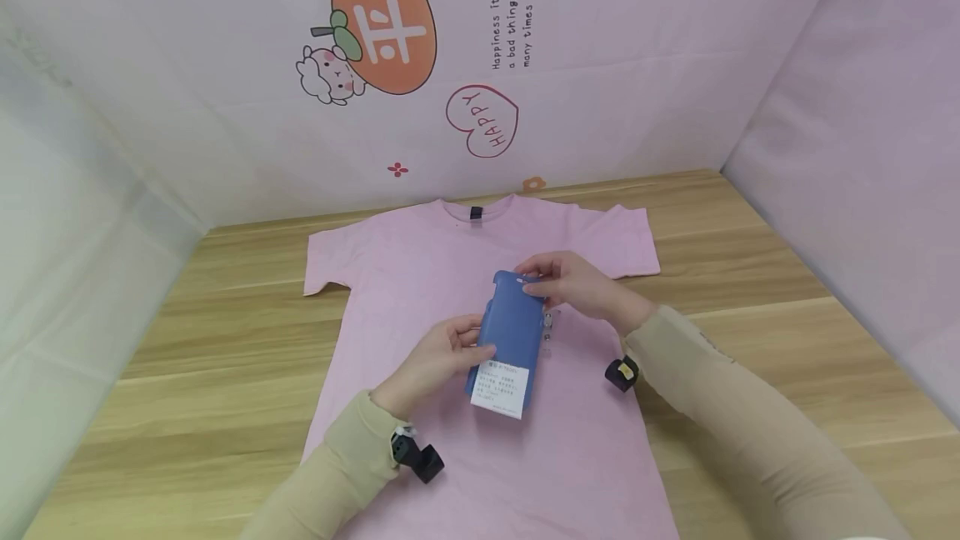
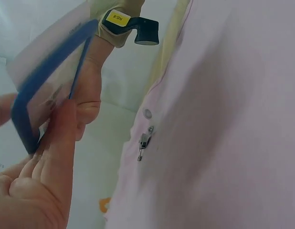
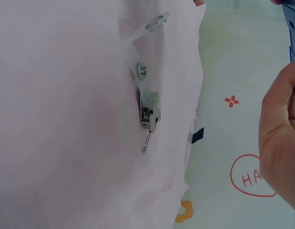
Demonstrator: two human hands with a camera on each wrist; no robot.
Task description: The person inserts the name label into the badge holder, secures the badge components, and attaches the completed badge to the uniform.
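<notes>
A blue badge holder [image 1: 513, 319] is held above a pink T-shirt [image 1: 412, 298] in the head view. My left hand [image 1: 442, 352] pinches its left edge, thumb on the face. The right hand [image 1: 573, 286] grips its upper right corner, near a small slot. At the holder's lower end is a white printed card [image 1: 498, 390]; whether it sits inside or against the holder I cannot tell. A metal badge clip [image 3: 150, 109] on a clear strap lies on the shirt, partly showing beside the holder. Blue edging [image 2: 52, 62] surrounds a pale panel in the left wrist view.
The shirt lies spread on a wood-grain table [image 1: 247, 332], neck towards the back, with a black label [image 1: 476, 213] at the collar. Pale cloth walls [image 1: 622, 73] with printed drawings and words enclose the back and sides. Black wrist cameras [image 1: 427, 463] hang near both cuffs.
</notes>
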